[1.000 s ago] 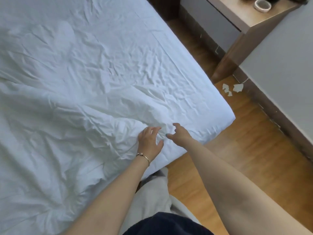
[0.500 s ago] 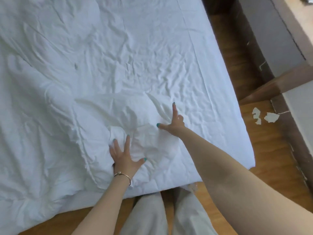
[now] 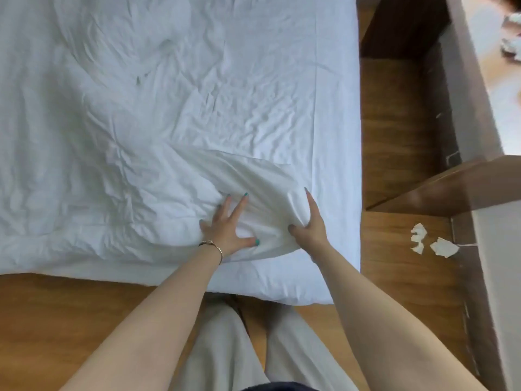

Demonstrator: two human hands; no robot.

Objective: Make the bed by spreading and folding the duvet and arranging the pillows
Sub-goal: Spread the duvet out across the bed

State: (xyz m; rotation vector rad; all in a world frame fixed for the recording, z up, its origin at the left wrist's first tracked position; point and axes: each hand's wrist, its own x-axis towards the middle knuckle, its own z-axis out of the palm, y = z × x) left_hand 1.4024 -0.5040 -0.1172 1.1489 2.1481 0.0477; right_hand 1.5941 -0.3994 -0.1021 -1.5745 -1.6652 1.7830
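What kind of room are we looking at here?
Most likely a bedroom, perhaps a hotel room. A bed with white sheets fills the view, a white duvet lies rumpled on it, and a wooden bedside unit stands on the wood floor.

White duvet point(image 3: 174, 176), wrinkled, spread over bed point(image 3: 332, 277); near-right corner bunched, short of edge.

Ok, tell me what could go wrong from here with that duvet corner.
1. Both hands, the left hand and the right hand, press the duvet corner flat; it sits short of the mattress corner, so it may end up uneven there.
2. The duvet is heavily creased further up the bed; smoothing only here could leave those wrinkles.
3. Torn paper scraps lie on the floor beside the bed and could be stepped on.
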